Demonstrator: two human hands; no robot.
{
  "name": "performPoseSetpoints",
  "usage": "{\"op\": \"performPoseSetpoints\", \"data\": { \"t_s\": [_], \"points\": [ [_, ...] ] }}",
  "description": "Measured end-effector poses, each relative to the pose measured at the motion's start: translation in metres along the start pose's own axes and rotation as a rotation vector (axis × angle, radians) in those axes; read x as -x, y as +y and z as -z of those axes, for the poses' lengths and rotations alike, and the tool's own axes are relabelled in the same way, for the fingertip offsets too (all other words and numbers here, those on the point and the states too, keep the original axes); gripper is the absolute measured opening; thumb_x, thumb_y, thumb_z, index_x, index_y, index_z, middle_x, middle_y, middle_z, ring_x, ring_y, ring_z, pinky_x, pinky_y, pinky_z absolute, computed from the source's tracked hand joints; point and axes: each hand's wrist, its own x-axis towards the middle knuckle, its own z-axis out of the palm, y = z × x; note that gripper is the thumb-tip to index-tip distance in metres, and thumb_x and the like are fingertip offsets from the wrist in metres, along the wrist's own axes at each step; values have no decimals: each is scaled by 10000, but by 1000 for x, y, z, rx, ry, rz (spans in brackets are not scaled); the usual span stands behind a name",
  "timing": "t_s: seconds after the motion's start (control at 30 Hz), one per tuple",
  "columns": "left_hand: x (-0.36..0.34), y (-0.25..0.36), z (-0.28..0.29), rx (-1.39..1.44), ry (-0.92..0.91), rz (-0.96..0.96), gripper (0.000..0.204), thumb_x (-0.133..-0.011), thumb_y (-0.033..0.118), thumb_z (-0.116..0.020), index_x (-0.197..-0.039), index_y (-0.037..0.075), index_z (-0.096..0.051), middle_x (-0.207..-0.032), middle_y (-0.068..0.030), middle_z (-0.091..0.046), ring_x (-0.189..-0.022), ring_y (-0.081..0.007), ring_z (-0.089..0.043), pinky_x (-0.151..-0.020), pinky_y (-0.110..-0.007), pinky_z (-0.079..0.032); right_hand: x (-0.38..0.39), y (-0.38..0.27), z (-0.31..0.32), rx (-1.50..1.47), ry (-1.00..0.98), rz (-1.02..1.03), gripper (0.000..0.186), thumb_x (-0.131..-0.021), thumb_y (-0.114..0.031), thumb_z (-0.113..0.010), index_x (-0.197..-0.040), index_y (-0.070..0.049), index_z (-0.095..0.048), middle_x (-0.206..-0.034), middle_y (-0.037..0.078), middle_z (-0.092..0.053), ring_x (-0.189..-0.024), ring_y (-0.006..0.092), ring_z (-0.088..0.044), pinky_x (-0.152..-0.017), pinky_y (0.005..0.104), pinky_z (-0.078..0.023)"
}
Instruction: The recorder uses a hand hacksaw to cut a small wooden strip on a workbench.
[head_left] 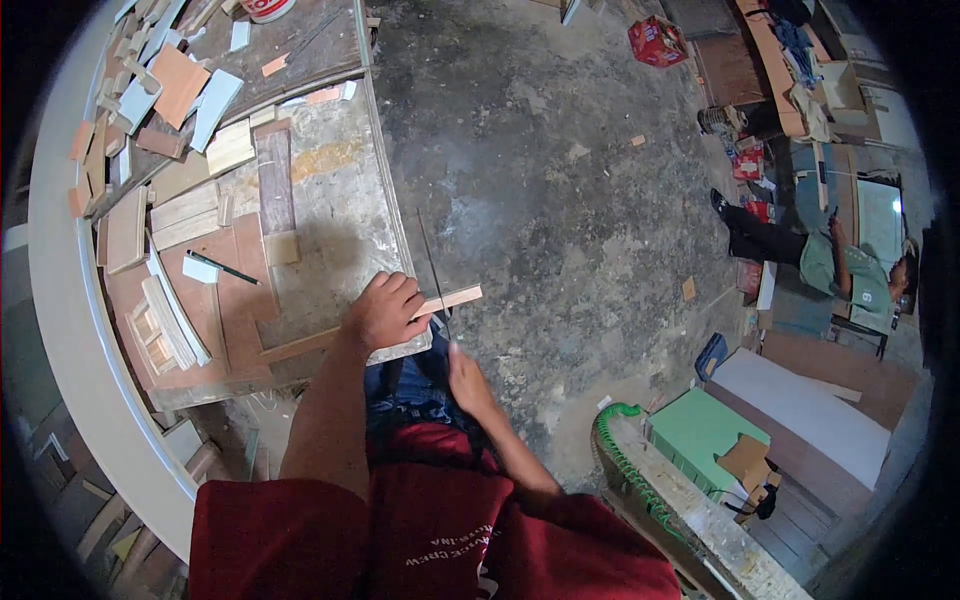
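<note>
My left hand (385, 310) grips a narrow wooden strip (300, 345) at the right edge of the workbench (362, 210), with the strip's end jutting out over the floor. My right hand (468, 382) is closed on a saw (428, 250), whose long thin blade stands across the strip just beyond my left fingers; its handle is mostly hidden. Left of my hands lie a dark pencil (230, 270) on the boards and stacked light wood pieces (165, 325).
Offcuts (180, 85) crowd the bench's far left. Concrete floor (540, 190) runs to my right. A person (850, 265) in a green shirt is by cluttered boards at right. A coiled green hose (625, 470) hangs beside a ledge at lower right, near a green panel (705, 440) and a red box (655, 42) sits farther off.
</note>
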Motion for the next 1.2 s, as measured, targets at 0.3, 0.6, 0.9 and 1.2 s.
{"op": "performPoseSetpoints", "data": {
  "t_s": [0.3, 0.6, 0.9, 1.2],
  "points": [
    [9, 0, 0, -6, -11, 9, 237, -677, 235, -689, -783, 45, -595, -774, -75, -497, -764, -246, -501, -669, -365, -387, 26, 19, 0, 56, 4, -46, 555, -998, -363, -239, -909, 87, -551, -923, 337, -549, -972, 489, -492, -773, 481, -416],
    [8, -2, -4, -1, 18, 7, 241, -663, 227, -685, -789, 39, -602, -766, -83, -504, -763, -256, -503, -678, -369, -395, 12, 22, -6, 30, 68, 109, 481, -998, -296, -251, -1048, 74, -554, -989, 323, -566, -1004, 473, -505, -836, 490, -413],
    [2, -1, -7, 11, -22, 7, 244, -674, 235, -684, -803, 43, -608, -788, -80, -510, -785, -254, -506, -702, -370, -397, -32, -22, 7, -57, 18, 26, 500, -995, -344, -283, -937, 79, -543, -908, 339, -551, -939, 492, -512, -749, 484, -421],
    [0, 1, -6, 17, -23, 18, 252, -659, 231, -698, -803, 47, -606, -786, -74, -499, -785, -252, -504, -696, -367, -397, -29, -24, 8, -3, 7, 43, 515, -995, -349, -256, -932, 79, -537, -874, 328, -562, -924, 485, -518, -735, 500, -419]
  ]
}}
